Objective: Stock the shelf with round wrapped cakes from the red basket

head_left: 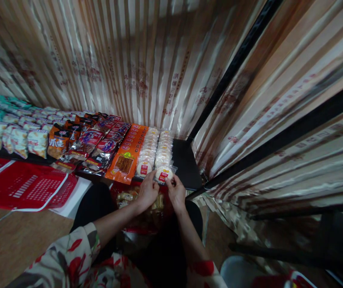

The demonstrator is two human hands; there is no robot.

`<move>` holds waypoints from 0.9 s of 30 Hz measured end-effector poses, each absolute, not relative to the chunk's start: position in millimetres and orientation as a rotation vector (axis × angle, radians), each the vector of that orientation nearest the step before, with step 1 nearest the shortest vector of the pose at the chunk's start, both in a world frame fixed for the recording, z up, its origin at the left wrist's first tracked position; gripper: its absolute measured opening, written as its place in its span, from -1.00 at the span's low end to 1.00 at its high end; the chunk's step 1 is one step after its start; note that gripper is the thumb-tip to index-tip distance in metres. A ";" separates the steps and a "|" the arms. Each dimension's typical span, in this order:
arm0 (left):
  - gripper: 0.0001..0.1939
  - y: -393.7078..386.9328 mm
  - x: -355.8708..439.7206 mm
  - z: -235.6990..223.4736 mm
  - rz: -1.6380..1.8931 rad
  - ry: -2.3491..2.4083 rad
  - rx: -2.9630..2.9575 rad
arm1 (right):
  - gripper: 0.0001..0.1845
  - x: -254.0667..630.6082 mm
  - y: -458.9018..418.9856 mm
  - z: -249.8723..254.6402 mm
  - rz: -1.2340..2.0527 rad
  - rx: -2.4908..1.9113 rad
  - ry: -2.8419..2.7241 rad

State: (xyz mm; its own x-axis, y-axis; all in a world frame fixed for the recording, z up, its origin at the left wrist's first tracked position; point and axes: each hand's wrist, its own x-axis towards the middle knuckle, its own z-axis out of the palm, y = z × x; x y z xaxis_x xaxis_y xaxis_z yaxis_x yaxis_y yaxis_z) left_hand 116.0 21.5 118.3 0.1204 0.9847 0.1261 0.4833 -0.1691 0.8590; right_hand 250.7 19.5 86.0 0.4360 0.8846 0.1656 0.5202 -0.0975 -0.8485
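Note:
Both my hands reach forward to the front edge of a low black shelf point(186, 164). My left hand point(147, 192) and my right hand point(175, 192) pinch the near end of a clear-wrapped round white cake packet point(163, 173) with a red label. It is the nearest of a row of such packets point(164, 149); a second row point(147, 154) lies to its left. My fingers are closed on the wrapper's edge.
Orange snack packs point(128, 154), dark red packs point(99, 144) and pale bags point(18, 138) fill the shelf leftward. A red plastic basket point(24, 186) lies at left. A red bag of snacks point(141, 208) sits below my hands. Striped curtains hang behind and to the right.

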 end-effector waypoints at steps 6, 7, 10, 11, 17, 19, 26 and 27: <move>-0.51 29.9 119.5 111.5 0.914 1.483 1.784 | -0.59 250.6 30.5 78.4 0.490 -1.804 -1.242; -0.51 30.8 119.8 109.7 0.908 1.488 1.793 | -0.60 250.4 31.2 77.3 0.493 -1.817 -1.245; -0.51 32.3 120.3 105.4 0.905 1.500 1.822 | -0.63 249.7 32.1 74.2 0.470 -1.827 -1.271; -0.51 32.2 120.3 104.3 0.904 1.501 1.835 | -0.63 249.6 32.3 73.1 0.447 -1.820 -1.283; -0.48 28.8 117.2 100.6 0.860 1.461 1.977 | -0.50 249.5 34.2 66.6 0.285 -1.782 -1.333; -0.48 27.9 114.9 99.8 0.850 1.437 2.038 | -0.46 249.2 34.5 65.6 0.244 -1.792 -1.343; -0.48 25.1 106.9 96.4 0.857 1.344 2.206 | -0.46 246.2 33.7 64.7 0.159 -1.826 -1.382; -0.48 24.4 106.2 95.7 0.845 1.330 2.230 | -0.46 245.7 33.8 64.5 0.154 -1.828 -1.386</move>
State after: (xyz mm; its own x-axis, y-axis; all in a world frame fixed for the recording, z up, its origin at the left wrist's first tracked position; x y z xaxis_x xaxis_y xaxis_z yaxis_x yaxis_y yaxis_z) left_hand 106.2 24.4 95.7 0.3620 0.8860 0.2899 0.6387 -0.4622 0.6151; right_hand 245.7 33.8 64.5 0.3872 0.8482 0.3615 0.7483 -0.0600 -0.6607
